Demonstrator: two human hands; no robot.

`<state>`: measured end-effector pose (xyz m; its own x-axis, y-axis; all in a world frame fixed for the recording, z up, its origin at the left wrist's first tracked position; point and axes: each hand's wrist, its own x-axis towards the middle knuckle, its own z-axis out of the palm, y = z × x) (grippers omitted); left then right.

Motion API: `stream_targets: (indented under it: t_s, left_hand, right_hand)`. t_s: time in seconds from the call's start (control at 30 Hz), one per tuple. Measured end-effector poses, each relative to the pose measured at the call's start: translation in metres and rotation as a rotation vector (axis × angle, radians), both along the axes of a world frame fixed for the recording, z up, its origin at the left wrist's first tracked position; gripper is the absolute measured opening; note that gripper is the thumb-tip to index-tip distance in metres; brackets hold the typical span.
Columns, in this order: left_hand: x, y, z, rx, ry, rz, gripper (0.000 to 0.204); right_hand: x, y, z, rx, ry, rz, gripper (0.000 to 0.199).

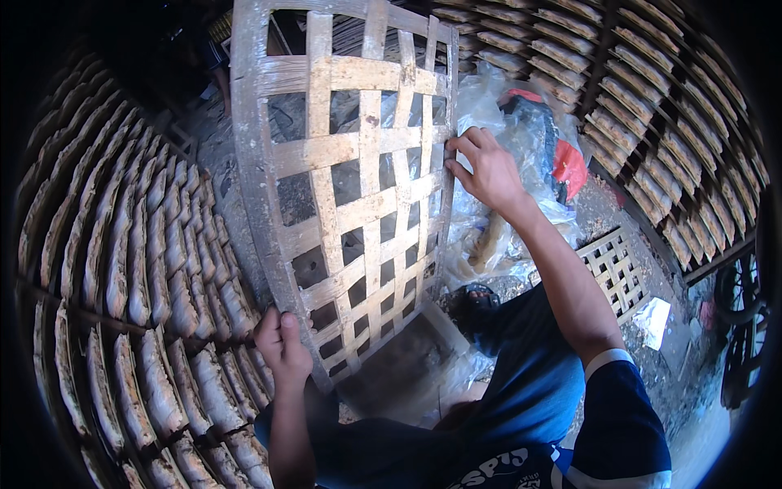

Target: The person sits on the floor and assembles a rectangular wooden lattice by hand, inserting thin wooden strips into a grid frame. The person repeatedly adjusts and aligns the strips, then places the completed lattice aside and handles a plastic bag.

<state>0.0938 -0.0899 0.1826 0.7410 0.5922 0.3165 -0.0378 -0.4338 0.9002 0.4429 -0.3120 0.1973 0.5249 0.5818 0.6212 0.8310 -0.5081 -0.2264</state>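
A wooden-framed lattice panel (368,200), woven from flat pale strips, stands upright and a little tilted in front of me. My left hand (283,338) is closed round the lower part of its left frame edge. Higher up, on the opposite edge, my right hand (487,169) grips the frame with bent fingers and thumb. Through the square gaps between the strips I see parts of the dark floor behind. Under the panel's lower end is a brownish flat surface with a pale rim (444,326), partly hidden.
Rows of tilted pale slabs on racks (155,244) fill the left side, and similar racks (668,106) rise at the right. Crumpled clear plastic sheeting (497,236) with a red piece (568,171) lies beyond my right hand. Another lattice panel (615,273) rests on the floor at right.
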Motion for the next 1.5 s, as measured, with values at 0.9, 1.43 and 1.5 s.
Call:
stream_targets:
  t_s: [0.9, 1.43, 1.5]
  left_hand:
    - [-0.002, -0.005, 0.017, -0.265, -0.119, 0.157, 0.042]
    - [0.000, -0.013, 0.018, -0.239, -0.075, 0.157, 0.040]
    - [-0.001, -0.013, 0.019, -0.215, -0.056, 0.145, 0.040]
  right_hand:
    - [0.028, -0.052, -0.012, 0.303, 0.599, -0.086, 0.013]
    - [-0.002, 0.001, -0.015, 0.304, 0.497, 0.143, 0.043]
    - [0.002, 0.007, -0.009, 0.239, 0.439, 0.191, 0.043]
